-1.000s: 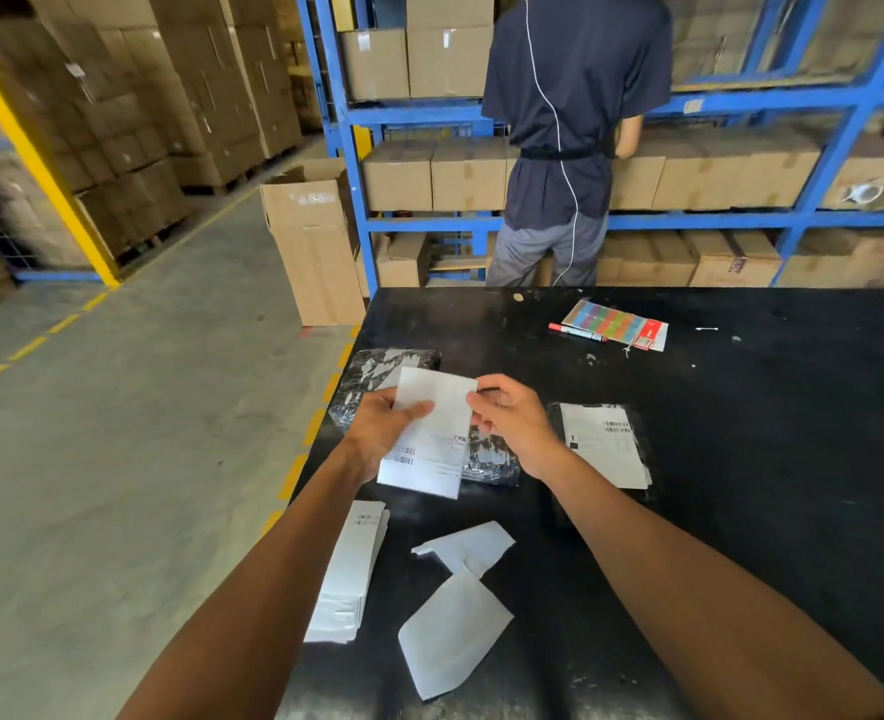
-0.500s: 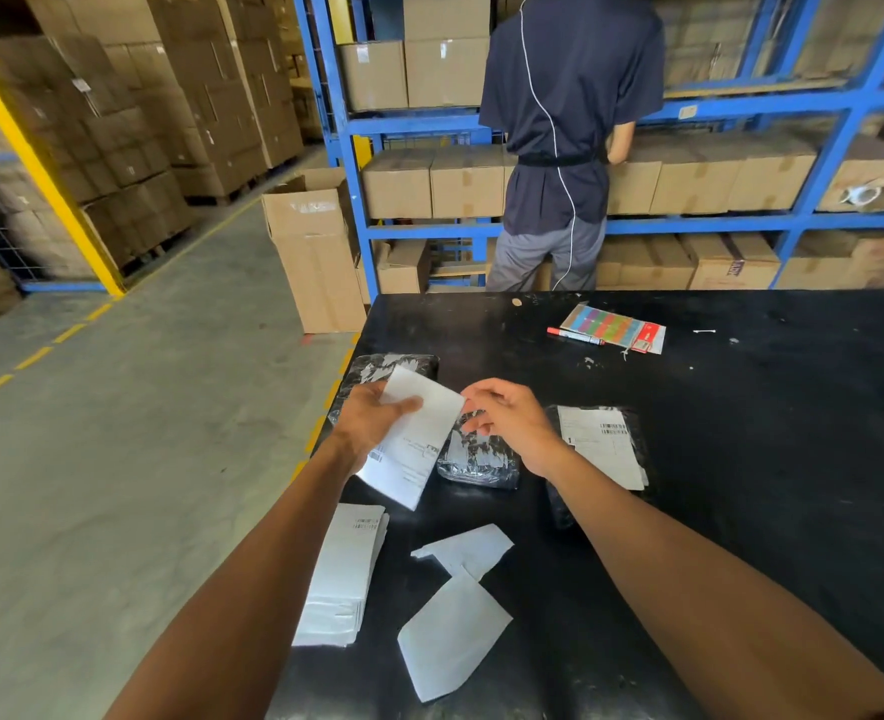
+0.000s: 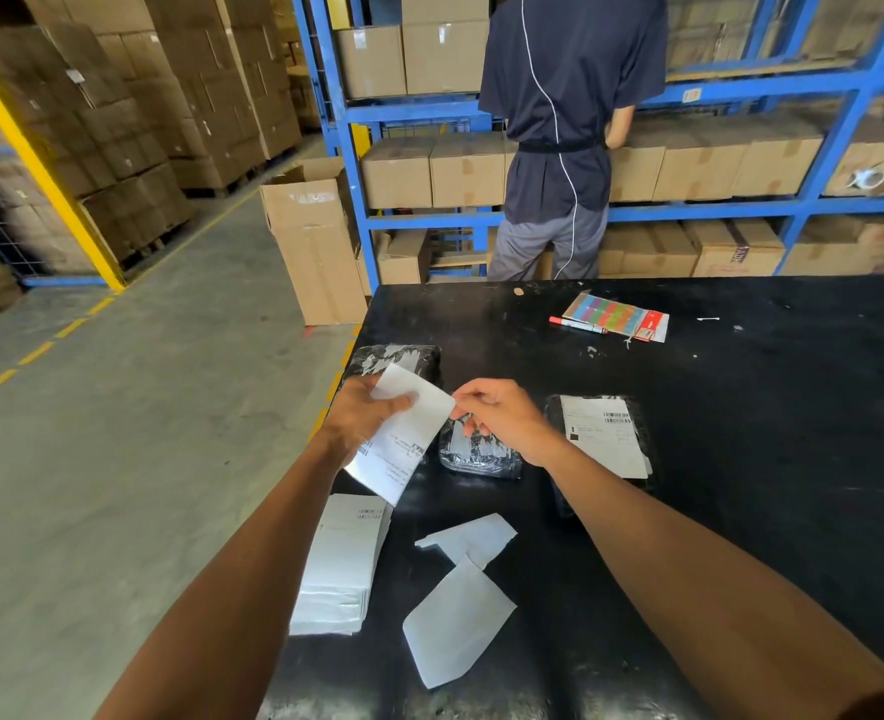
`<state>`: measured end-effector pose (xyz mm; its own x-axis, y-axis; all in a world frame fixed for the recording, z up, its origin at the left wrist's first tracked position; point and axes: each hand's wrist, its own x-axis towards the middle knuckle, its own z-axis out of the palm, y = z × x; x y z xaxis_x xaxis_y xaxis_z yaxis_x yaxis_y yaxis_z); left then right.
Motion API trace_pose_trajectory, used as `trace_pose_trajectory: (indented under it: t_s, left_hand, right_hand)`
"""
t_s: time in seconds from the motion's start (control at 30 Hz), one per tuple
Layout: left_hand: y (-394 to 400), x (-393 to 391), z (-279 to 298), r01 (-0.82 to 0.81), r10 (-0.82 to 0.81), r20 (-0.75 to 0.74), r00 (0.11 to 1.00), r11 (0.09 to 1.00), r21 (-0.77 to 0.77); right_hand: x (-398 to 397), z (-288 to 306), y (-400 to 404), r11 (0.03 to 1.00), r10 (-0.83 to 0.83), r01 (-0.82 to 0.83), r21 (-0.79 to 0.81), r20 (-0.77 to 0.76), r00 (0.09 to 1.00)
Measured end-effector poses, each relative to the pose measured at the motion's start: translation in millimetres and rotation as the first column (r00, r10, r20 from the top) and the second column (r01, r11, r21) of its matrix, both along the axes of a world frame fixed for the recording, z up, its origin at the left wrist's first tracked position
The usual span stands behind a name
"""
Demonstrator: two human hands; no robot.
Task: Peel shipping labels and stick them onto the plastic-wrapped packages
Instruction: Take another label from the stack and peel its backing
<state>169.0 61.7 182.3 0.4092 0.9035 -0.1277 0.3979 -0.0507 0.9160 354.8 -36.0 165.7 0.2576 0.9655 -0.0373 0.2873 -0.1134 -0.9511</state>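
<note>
The white rectangular paper shipping label (image 3: 403, 439) is held tilted above the black table (image 3: 741, 407), the left hand (image 3: 364, 420) grasping its left edge while the right hand (image 3: 502, 418) pinches its upper right corner. Directly right of the label lies a small black plastic-wrapped package (image 3: 481, 454); behind the label sits another black plastic-wrapped package (image 3: 403, 358), and nearer than the label lies a stack of white labels (image 3: 343, 563).

Black table (image 3: 741, 459), red marker (image 3: 578, 325) beside coloured card (image 3: 614, 317), open carton (image 3: 315, 241), blue shelving (image 3: 351, 163), person (image 3: 564, 122)
</note>
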Motion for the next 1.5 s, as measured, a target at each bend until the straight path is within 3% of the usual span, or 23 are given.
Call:
trace_pose_trajectory:
  t_s: [0.47,0.7,0.83,0.9,1.03,1.27,1.5]
  left_hand:
    - [6.4,-3.6,-6.9,0.007,-0.007,-0.003,1.000,1.000,-0.012]
    - [2.6,3.4,-7.1,-0.017,0.021,0.093,0.995,0.999,-0.045]
    - [-3.0,16.8,-11.3,-0.152,0.142,0.061,0.988,0.959,0.240]
    - [-9.6,23.7,-6.9,-0.182,0.144,0.148,0.978,0.941,0.286]
    - [-19.4,32.5,2.0,-0.005,-0.035,0.273,0.961,0.989,0.145]
    - [-19.5,35.6,12.0,0.028,-0.020,0.385,0.923,1.000,-0.014]
    - [-16.7,31.6,12.1,0.055,-0.016,0.396,0.918,0.995,-0.085]
  right_hand:
    - [2.4,-5.0,5.1,0.999,0.037,-0.037,-0.004,0.100,0.994]
    - [-0.2,-0.9,7.9,0.990,0.135,-0.125,0.057,-0.239,0.961]
    - [-5.7,3.5,15.1,0.992,0.122,-0.101,0.080,-0.319,0.940]
    - [-8.2,5.9,17.2,0.993,0.094,-0.066,0.098,-0.323,0.942]
    - [-11.0,7.2,19.7,0.988,0.070,-0.031,0.152,-0.254,0.965]
    - [-8.2,7.4,20.8,0.974,0.060,-0.057,0.221,-0.007,0.998]
    - [-6.8,6.7,20.5,0.976,0.033,-0.053,0.211,0.097,0.995]
